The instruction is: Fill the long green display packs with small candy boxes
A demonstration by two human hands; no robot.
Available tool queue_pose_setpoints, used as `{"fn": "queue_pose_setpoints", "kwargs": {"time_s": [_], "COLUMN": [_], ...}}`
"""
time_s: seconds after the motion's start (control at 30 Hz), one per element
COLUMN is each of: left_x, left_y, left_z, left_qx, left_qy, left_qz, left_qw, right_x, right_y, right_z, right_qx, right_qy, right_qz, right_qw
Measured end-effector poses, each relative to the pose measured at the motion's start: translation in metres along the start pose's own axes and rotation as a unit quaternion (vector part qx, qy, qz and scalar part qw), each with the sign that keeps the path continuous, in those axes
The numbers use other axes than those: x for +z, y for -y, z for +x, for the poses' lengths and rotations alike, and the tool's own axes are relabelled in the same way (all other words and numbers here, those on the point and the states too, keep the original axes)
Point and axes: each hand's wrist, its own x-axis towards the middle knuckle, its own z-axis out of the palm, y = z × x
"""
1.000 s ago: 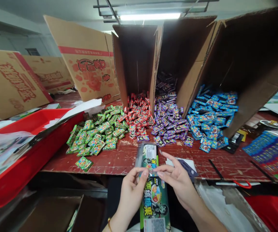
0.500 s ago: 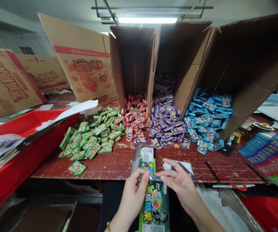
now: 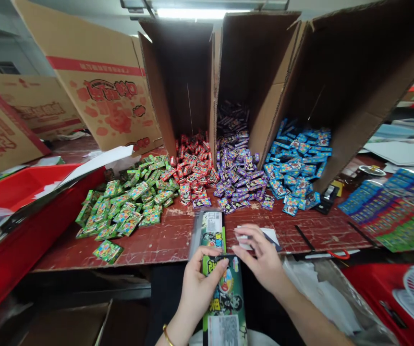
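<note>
Left hand [image 3: 200,286] is pinching the green bag [image 3: 225,302] near its top; right hand [image 3: 262,262] is hovering half-open beside it, ideally taking the opposite edge.

L hand [image 3: 201,283]: at left edge of green candy pack [image 3: 225,293], thumb across its front, fingers behind, pinch grip. R hand [image 3: 261,259]: just right of pack's upper end, palm down, fingers loosely curled, pointing left, gripping nothing.

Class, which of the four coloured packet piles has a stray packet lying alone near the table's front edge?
The green pile, leftmost; its stray packet lies apart, unlike the red pile, purple pile and blue pile.
</note>
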Motion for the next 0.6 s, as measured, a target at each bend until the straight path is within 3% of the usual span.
{"fn": "queue_pose_setpoints", "kwargs": {"time_s": [0.1, 0.27, 0.4, 0.6], "left_x": [0.003, 0.004, 0.004, 0.003], "left_y": [-0.001, 0.001, 0.001, 0.000], "left_z": [0.001, 0.000, 0.001, -0.003], "left_qx": [-0.023, -0.049, -0.038, -0.038], "left_qy": [-0.005, -0.017, -0.025, -0.045], "left_qz": [-0.009, -0.011, -0.011, 0.037], "left_qw": [1.000, 0.999, 0.999, 0.998], "right_x": [-0.005, -0.002, 0.001, 0.007], "right_y": [0.012, 0.024, 0.021, 0.016], "right_z": [0.026, 0.041, 0.040, 0.042], "right_qx": [0.008, 0.143, 0.153, 0.275], "right_qy": [0.074, 0.208, 0.236, 0.221], "right_qz": [0.022, 0.069, 0.061, 0.171], "right_qw": [0.997, 0.965, 0.958, 0.920]}}
